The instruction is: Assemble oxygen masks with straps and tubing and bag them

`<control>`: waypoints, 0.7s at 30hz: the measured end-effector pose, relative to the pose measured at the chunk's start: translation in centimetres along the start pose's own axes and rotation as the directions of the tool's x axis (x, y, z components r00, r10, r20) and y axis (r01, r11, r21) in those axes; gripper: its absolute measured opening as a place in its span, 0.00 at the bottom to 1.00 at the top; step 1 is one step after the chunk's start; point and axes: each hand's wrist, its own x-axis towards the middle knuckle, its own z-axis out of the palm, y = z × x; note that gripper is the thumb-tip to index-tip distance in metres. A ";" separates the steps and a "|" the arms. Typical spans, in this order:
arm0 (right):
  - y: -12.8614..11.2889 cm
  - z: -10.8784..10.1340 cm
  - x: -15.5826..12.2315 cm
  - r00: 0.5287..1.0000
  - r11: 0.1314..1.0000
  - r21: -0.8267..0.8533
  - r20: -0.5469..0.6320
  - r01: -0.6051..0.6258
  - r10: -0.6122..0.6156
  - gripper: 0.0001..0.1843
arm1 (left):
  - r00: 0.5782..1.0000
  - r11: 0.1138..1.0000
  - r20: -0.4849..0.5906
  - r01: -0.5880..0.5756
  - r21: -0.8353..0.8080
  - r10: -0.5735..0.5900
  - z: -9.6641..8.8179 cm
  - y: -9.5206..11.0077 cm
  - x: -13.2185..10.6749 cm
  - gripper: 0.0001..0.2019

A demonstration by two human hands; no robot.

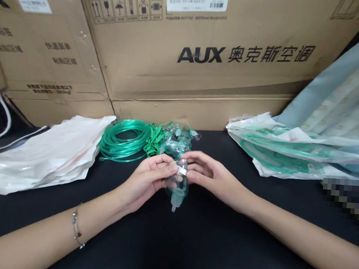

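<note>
Two hands, the left hand (pixel 147 180) and the right hand (pixel 212 174), meet at a clear mask (pixel 180 188) held over the middle of a black table (pixel 165 250). The left hand is mostly closed, thumb and bent fingers pinching the mask's left side by a silvery strip (pixel 182 171). The right hand is partly curled, its thumb at the strip's right end, its forefinger reaching over the top and other fingers behind the mask, gripping that side. The mask's green neck (pixel 178 196) and pale tip (pixel 173 208) point down toward the wearer. A bracelet (pixel 75 225) circles the left wrist. Just beyond the hands lie more masks (pixel 178 144) in a jumble, with green straps (pixel 154 140) at their left and a coil (pixel 109 146) of green tubing beside those. Farther left, white bags (pixel 52 152) are stacked near a white cable (pixel 5 116); at the right, clear-fronted packs (pixel 276 151) show green contents, near pale blue cloth (pixel 330 87). Behind stand cardboard walls (pixel 201 80), one printed AUX.
</note>
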 end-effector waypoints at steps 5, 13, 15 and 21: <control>0.4 -0.8 0.3 0.990 0.980 0.186 0.132 -0.073 0.049 0.14 | 0.999 0.999 -0.032 -0.024 -0.048 0.022 -0.2 0.0 0.0 0.06; 0.1 -0.1 -0.1 0.994 0.978 0.178 0.029 -0.111 0.108 0.09 | 0.999 0.993 0.015 0.039 0.108 -0.041 -0.5 0.7 0.0 0.10; -0.2 0.1 -0.3 0.991 0.978 0.169 -0.015 -0.126 0.130 0.10 | 0.998 0.986 0.022 0.048 0.158 -0.052 -0.6 1.0 0.0 0.10; -0.6 0.4 -0.7 0.987 0.989 0.099 -0.102 -0.112 0.122 0.11 | 0.998 0.969 -0.024 0.068 0.239 -0.064 -0.8 1.2 0.2 0.11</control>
